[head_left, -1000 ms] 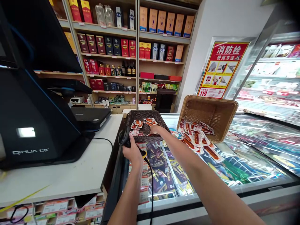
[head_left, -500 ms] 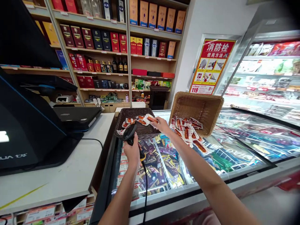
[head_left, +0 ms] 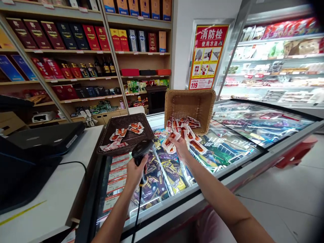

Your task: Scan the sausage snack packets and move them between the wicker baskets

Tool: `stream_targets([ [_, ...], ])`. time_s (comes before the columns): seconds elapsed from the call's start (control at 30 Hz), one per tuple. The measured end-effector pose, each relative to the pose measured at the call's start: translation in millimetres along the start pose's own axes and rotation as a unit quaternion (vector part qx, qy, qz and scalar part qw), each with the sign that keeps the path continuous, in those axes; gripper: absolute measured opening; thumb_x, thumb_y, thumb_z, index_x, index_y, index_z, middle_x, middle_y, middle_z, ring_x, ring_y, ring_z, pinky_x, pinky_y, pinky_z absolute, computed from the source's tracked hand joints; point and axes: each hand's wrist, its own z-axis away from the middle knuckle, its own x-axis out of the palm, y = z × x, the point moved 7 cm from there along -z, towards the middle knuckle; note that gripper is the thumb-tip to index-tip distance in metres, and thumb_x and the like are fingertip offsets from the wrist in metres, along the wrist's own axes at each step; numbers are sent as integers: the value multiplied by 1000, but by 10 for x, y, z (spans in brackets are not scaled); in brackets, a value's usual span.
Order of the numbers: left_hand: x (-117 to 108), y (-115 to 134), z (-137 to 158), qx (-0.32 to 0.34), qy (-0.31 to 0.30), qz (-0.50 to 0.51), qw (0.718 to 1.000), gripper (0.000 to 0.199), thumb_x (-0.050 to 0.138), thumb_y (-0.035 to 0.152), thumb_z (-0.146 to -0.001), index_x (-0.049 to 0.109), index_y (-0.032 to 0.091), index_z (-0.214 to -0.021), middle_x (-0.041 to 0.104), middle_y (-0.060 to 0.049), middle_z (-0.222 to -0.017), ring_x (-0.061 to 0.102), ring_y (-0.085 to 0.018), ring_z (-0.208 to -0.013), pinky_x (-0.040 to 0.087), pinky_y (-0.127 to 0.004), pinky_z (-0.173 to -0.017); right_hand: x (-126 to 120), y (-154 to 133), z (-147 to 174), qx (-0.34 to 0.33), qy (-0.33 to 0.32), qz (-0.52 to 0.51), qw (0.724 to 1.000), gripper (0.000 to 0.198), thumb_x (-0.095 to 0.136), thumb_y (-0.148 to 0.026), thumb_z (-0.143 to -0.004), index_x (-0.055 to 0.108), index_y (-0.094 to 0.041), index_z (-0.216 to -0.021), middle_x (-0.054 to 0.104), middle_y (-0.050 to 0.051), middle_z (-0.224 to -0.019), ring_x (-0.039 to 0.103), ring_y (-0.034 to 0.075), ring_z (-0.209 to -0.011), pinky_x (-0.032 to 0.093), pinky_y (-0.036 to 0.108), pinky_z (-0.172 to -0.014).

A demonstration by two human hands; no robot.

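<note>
My left hand is wrapped round a black barcode scanner, its cord hanging down over the freezer front. Pinched in my right hand is a packaged sausage in a clear and white wrapper, held above the freezer glass just in front of the light wicker basket. That tan basket lies tipped on its side, with several more sausage packs spilling from its mouth onto the glass. To the left, a dark brown woven basket holds several sausage packs.
A glass-topped chest freezer full of packaged goods spans the middle and right. At left stands a white counter with a black checkout device. Shelves of boxed bottles line the back. A red stool stands on the floor at right.
My right hand has moved from over the dark basket to in front of the tan basket and now holds a sausage pack there. The scanner stays in my left hand. The view has shifted right.
</note>
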Motion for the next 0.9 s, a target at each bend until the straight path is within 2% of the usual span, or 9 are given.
stream_targets([
  [0.1, 22, 1, -6, 0, -33, -38, 999, 51, 74, 67, -74, 54, 20, -70, 54, 3, -47, 47, -12, -38, 39, -25, -41, 29, -61, 3, -3, -10, -25, 1000, 54, 81, -60, -71, 70, -23, -108, 76, 5, -100, 72, 23, -91, 57, 35, -79],
  [0.17, 39, 22, 1, 7, -60, -81, 995, 50, 74, 65, -76, 54, 21, -68, 54, 2, -48, 49, -13, -39, 39, -26, -42, 12, -133, 20, -31, -7, 20, 999, 56, 82, -58, -73, 69, -25, -116, 76, 5, -109, 72, 23, -96, 58, 35, -83],
  [0.3, 41, 94, 13, 42, -78, -181, 979, 46, 71, 63, -78, 54, 21, -67, 56, 1, -49, 52, -15, -42, 39, -26, -45, -46, -276, 69, -113, 14, 173, 978, 44, 83, -53, -74, 77, -22, -106, 77, 6, -108, 72, 26, -103, 57, 40, -96],
  [0.5, 16, 98, 3, 60, -58, -250, 965, 49, 65, 67, -80, 52, 23, -65, 54, 0, -48, 53, -17, -44, 36, -27, -45, -44, -353, 79, -204, 9, 272, 940, 29, 76, -44, -86, 80, -27, -108, 79, 3, -113, 73, 24, -108, 56, 41, -103],
  [0.7, 6, 73, 4, 77, -49, -261, 961, 50, 63, 70, -80, 53, 23, -68, 55, -1, -52, 54, -18, -48, 38, -27, -47, -3, -326, 92, -233, 10, 344, 909, 24, 74, -35, -88, 80, -30, -111, 78, 1, -114, 73, 23, -108, 57, 38, -103],
  [0.9, 46, 109, 28, 73, -63, -283, 954, 52, 61, 72, -82, 49, 24, -65, 56, -2, -53, 56, -19, -50, 40, -28, -48, 22, -338, 119, -237, 11, 369, 899, 26, 69, -29, -89, 79, -30, -112, 78, -1, -116, 73, 22, -110, 57, 37, -104],
])
